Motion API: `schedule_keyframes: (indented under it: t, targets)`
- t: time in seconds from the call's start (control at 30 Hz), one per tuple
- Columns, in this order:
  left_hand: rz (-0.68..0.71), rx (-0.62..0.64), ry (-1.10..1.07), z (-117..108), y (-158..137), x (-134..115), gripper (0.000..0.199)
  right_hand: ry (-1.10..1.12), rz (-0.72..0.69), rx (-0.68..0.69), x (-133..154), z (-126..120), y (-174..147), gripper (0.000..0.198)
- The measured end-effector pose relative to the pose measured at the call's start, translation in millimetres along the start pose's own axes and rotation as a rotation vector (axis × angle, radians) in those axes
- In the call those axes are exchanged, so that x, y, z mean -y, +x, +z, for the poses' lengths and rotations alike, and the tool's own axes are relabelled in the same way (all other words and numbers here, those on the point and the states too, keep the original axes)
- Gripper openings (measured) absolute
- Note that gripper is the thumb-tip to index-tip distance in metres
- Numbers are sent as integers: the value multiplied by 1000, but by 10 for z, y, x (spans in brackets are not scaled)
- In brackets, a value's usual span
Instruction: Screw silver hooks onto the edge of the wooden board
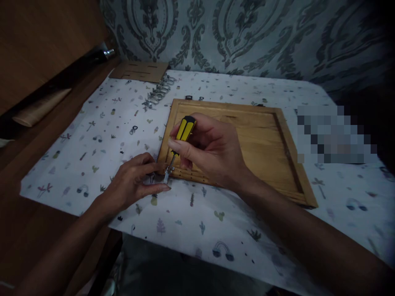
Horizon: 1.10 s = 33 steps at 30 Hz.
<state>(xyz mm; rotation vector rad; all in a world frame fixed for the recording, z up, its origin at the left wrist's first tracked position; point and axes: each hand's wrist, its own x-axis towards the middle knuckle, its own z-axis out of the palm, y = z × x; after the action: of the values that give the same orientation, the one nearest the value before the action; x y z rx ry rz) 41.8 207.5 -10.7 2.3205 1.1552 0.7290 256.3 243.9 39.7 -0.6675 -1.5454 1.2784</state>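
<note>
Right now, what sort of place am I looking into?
Probably a room at home doubling as a work spot: an ornately patterned wall, a printed tablecloth and a screwdriver in the right hand.

Slotted cardbd (pixel 142 69) lies nr patterned wall (pixel 210 37) w/ scrollwork

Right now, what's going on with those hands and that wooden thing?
A person's right hand is holding a screwdriver with a yellow-and-black handle, pointing down at a small silvery metal piece. That piece is at the near left corner of a flat wooden board with raised edges. The left hand has its thumb and fingers around the piece. More silvery metal pieces lie in a row near a flat brown cardboard sheet.
</note>
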Motion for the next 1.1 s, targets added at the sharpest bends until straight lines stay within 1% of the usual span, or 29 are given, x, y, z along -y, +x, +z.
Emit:
schedule_keyframes:
  t: [0.2, 0.37, 0.6, 0.67, 0.77, 0.87, 0.93, 0.97, 1.0, 1.1]
  targets:
    - [4, -12, 2, 12, -4, 18, 44, -31, 5, -5, -3, 1, 2, 22]
    - [1, 6, 11, 1, 0, 11, 45, -29, 1, 4, -17, 6, 1, 23]
    - [20, -9, 33, -1, -8, 22, 45, -87, 21, -34, -10, 42, -24, 41]
    - [18, -7, 30, -4, 0, 15, 45, -91, 18, 8, 18, 30, -12, 37]
    - [5, 13, 17, -14, 12, -6, 45, -70, 5, 117, 80, -4, 5, 17]
    - [-1, 20, 38, -16, 13, -15, 44, -41, -7, 200, 131, -24, 14, 18]
    - [7, 12, 41, -10, 7, -6, 44, -56, -33, 170, 142, -12, 21, 11]
    - [11, 4, 37, -6, 4, 1, 44, -85, -56, 131, 140, 2, 27, 8]
    - [15, -3, 30, -1, 1, 9, 44, -119, -81, 86, 135, 19, 36, 8]
    - [16, -19, 14, 8, -3, 23, 43, -173, -133, -1, 118, 56, 70, 25]
